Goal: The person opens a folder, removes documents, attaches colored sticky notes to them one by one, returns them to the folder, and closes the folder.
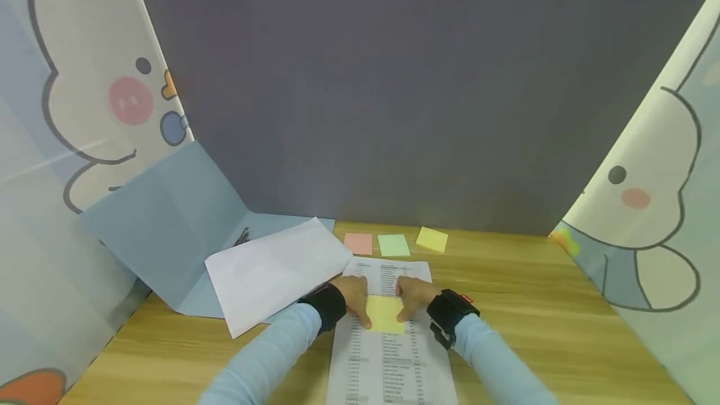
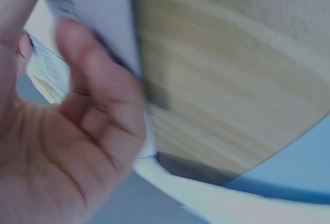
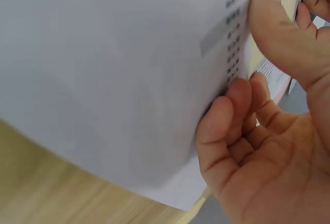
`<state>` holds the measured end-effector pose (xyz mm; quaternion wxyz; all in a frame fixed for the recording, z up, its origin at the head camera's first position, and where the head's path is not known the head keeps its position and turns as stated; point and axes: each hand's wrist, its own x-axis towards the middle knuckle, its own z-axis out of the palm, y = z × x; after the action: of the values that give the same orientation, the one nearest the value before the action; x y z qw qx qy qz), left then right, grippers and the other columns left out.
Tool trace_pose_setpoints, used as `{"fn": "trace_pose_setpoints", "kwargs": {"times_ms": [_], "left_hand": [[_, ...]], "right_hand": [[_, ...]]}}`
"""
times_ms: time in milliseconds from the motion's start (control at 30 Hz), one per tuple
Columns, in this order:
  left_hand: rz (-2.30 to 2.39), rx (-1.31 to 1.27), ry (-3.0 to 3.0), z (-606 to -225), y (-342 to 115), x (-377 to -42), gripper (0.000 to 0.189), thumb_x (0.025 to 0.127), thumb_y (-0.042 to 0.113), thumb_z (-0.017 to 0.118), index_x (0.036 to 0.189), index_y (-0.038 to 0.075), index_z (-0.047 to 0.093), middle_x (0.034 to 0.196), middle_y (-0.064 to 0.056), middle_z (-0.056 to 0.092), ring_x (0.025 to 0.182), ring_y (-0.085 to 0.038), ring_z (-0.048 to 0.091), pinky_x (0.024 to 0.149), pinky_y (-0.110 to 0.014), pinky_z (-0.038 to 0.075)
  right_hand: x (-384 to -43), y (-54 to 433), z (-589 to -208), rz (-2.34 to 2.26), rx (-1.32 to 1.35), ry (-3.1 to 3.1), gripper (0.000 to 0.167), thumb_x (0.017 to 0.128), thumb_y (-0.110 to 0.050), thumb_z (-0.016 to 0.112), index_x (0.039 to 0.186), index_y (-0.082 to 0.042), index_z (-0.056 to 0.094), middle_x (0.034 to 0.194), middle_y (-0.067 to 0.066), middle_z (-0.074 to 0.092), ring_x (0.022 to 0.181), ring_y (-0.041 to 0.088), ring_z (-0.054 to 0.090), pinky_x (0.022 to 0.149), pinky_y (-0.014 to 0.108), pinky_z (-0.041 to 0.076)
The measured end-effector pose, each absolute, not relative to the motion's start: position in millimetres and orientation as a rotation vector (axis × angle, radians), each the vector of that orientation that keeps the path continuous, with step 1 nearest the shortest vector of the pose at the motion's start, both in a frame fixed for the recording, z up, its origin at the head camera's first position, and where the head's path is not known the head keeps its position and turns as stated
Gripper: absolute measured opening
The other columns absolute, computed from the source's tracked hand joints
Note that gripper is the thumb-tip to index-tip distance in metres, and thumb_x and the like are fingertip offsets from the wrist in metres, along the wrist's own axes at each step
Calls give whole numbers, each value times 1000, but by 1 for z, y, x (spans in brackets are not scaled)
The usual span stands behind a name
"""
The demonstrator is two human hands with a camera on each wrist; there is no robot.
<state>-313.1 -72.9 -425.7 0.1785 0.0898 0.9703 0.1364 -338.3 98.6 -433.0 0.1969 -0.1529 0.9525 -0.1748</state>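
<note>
A yellow sticky note lies over a printed sheet with columns of small text. My left hand holds the note by its left edge, its thumb low and fingers curled. At the right edge, my right hand pinches the note in the same way. The right wrist view shows the right thumb against the yellow edge, above curled fingers, with the printed sheet beside them. In the left wrist view, the left hand has its fingers curled beside the sheet's edge; its grip is partly hidden.
Behind the sheet lie a pink sticky note, a green one and another yellow one. An open blue folder stands at the left, with a white sheet and a pen on it. A grey panel rises behind the wooden table.
</note>
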Motion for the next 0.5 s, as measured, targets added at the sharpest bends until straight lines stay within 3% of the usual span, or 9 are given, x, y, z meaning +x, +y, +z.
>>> {"fn": "trace_pose_setpoints", "kwargs": {"times_ms": [100, 267, 367, 500], "left_hand": [[252, 249, 2751, -423, -66, -306, 77, 54, 37, 88, 113, 5, 51, 87, -6, 58, 76, -19, 52, 77, -33, 47], [130, 355, 2820, -416, -61, -282, 79, 60, 36, 84, 124, 7, 46, 100, -10, 59, 88, -22, 56, 81, -36, 48], [-14, 446, 2860, -411, -62, -255, 78, 60, 36, 84, 126, 11, 49, 105, -10, 56, 91, -22, 54, 77, -36, 49], [-100, 500, 2833, -409, -67, -219, 78, 58, 39, 84, 124, 11, 54, 116, -12, 54, 99, -26, 54, 82, -38, 49]], "right_hand": [[-328, 103, -430, -480, -472, 2719, 45, 62, -16, 83, 91, -8, 49, 85, 5, 53, 77, 20, 48, 72, 35, 43], [-310, 118, -431, -525, -579, 2903, 41, 63, -19, 82, 90, -4, 55, 88, 8, 51, 80, 22, 44, 72, 35, 42], [-300, 128, -437, -626, -622, 2971, 44, 63, -19, 81, 95, 1, 59, 110, 21, 50, 102, 34, 43, 88, 45, 38], [-284, 144, -445, -804, -570, 2926, 60, 68, -16, 78, 117, 7, 53, 139, 33, 27, 128, 47, 23, 101, 60, 24]]}}
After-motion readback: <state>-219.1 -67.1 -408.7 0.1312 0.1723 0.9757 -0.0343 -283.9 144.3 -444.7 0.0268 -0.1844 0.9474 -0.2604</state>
